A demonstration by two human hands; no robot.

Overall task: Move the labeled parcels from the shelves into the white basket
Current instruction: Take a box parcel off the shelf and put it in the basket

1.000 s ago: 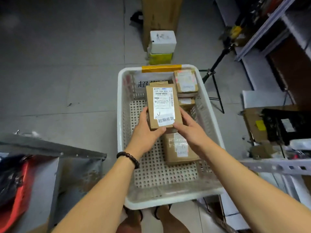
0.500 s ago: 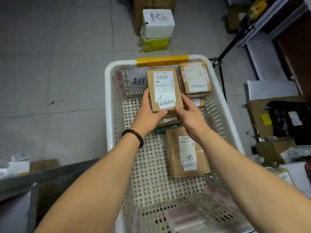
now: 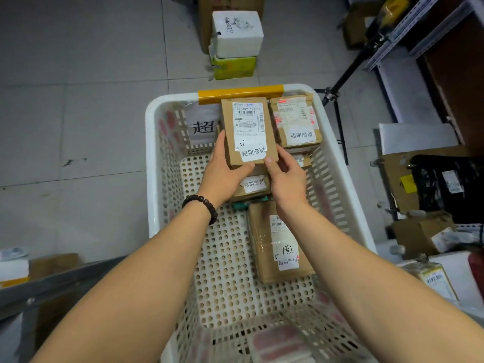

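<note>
Currently, head view, one item in transit.

Item: small brown cardboard parcel (image 3: 248, 132), printed shipping label on its upper face plus a white sticker at the near edge. Position: over the far end of the white basket (image 3: 154, 163), just below the yellow handle strip (image 3: 239, 93), just beside a taped labelled parcel (image 3: 296, 121) at the far right corner. Half a second ago it sat slightly nearer; a second ago it was over the basket's middle.

Left hand (image 3: 225, 174): holds the parcel's near left edge, thumb on top, fingers behind; bead bracelet (image 3: 203, 205) on the wrist. Right hand (image 3: 286, 179): holds the near right corner, thumb on the white sticker. Both grips are unchanged from the earlier frames.

Basket contents, unmoved: a stickered parcel (image 3: 252, 186) partly hidden under the hands; a flat brown parcel (image 3: 277, 244) lying on the perforated bottom, right of centre.

Surroundings: white foam box (image 3: 237, 34) stacked on a yellow-green box (image 3: 234, 67) on the tiled floor beyond the basket; black tripod (image 3: 337, 106) at the right; metal shelves (image 3: 419, 30) with boxes along the right.
</note>
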